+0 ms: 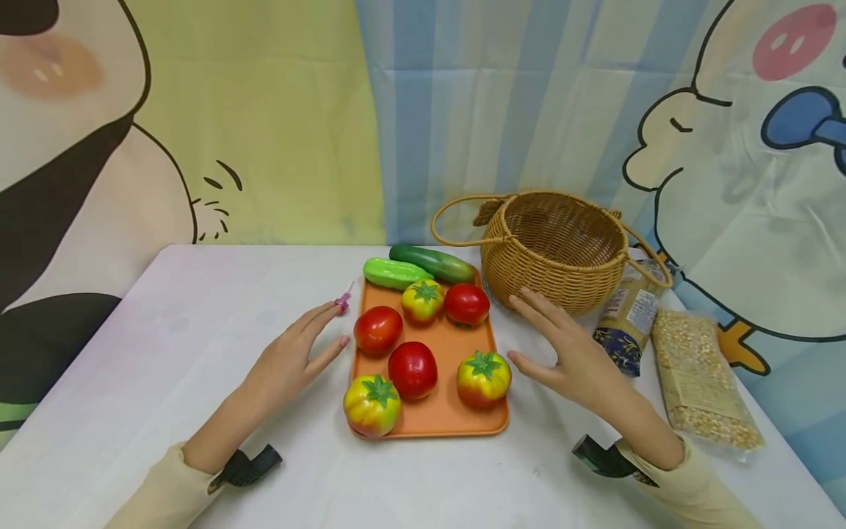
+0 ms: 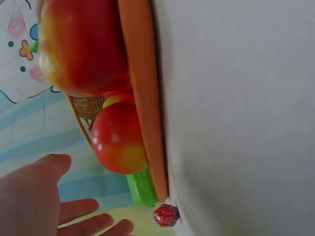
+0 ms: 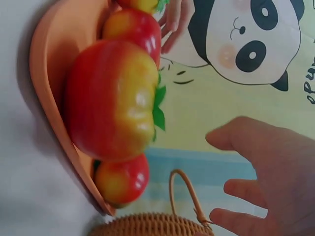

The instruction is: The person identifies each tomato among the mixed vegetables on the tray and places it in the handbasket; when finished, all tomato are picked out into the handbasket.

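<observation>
An orange tray (image 1: 449, 422) on the white table holds several toy vegetables. Red tomatoes (image 1: 413, 370) and yellow-red tomatoes with green leaves (image 1: 484, 378) lie on it, with a light green cucumber (image 1: 396, 273) and a dark green cucumber (image 1: 432, 263) at its far end. My left hand (image 1: 291, 360) hovers left of the tray, fingers extended, near a small pink wrapped lollipop (image 1: 342, 301). On the other side my right hand (image 1: 575, 356) is held with spread fingers between the tray and a wicker basket (image 1: 548, 257). Both hands hold nothing, as the wrist views also show.
Right of the basket lie a printed bag (image 1: 628, 316) and a clear bag of pale kernels (image 1: 703, 378). One basket handle (image 1: 456, 220) sticks out over the tray's far end. A cartoon-printed curtain (image 1: 456, 110) hangs behind the table.
</observation>
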A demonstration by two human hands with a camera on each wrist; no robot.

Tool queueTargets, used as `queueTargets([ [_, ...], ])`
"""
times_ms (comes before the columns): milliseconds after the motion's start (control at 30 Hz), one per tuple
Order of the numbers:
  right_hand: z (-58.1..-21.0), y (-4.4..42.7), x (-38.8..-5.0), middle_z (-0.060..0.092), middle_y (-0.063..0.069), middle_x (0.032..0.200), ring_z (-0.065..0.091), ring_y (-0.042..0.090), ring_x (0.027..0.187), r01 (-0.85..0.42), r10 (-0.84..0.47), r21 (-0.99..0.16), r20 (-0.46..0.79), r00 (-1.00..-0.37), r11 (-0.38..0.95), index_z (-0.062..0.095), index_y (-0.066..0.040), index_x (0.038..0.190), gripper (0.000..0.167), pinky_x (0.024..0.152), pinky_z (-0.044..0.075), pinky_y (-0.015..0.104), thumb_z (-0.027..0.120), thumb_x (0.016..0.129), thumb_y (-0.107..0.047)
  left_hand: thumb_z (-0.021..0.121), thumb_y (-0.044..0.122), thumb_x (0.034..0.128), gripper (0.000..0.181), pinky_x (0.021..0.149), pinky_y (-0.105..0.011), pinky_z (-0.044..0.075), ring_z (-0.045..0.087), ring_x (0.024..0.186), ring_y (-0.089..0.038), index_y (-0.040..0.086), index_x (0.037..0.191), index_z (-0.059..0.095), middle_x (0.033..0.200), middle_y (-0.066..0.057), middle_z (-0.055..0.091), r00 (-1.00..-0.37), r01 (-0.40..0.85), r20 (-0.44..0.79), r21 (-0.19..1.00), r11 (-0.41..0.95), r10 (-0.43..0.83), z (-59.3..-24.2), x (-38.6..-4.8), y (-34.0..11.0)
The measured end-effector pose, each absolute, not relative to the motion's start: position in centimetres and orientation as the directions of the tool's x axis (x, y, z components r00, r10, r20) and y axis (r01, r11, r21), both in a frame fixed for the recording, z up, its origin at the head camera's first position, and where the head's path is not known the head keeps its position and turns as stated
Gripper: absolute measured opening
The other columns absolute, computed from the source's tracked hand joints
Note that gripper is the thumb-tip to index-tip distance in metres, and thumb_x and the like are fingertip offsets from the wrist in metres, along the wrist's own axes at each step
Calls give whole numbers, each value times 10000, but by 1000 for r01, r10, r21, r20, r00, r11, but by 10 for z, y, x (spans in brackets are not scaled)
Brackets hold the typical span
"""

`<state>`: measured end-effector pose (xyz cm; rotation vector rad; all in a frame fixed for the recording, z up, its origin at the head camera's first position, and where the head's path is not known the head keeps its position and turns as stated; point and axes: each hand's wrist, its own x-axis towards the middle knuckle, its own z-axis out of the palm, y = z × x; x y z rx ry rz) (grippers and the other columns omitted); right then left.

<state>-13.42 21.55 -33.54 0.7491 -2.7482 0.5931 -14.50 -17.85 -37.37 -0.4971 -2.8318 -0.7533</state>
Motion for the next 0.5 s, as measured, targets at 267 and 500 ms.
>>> queueTargets([
  [267, -353, 207, -135, 436, 167, 1487, 436, 385, 1340, -544, -483, -588, 277, -831, 598, 455, -57, 1448, 585, 1028, 451, 564, 685, 912, -108, 688, 202, 926, 503, 864, -430, 579, 662, 1055, -322, 2, 1361, 534, 1304, -205, 591, -943, 324, 185, 698, 638, 277, -394, -158, -183],
  [500, -362, 206, -139, 506, 183, 1406, 543, 415, 1212, -505, -536, -731, 226, -814, 459, 503, -23, 1391, 572, 948, 530, 503, 734, 873, -105, 730, 210, 891, 563, 843, -346, 584, 672, 1057, -337, -51, 1347, 526, 1240, -237, 633, -953, 242, 108, 832, 500, 282, -406, -163, -189],
])
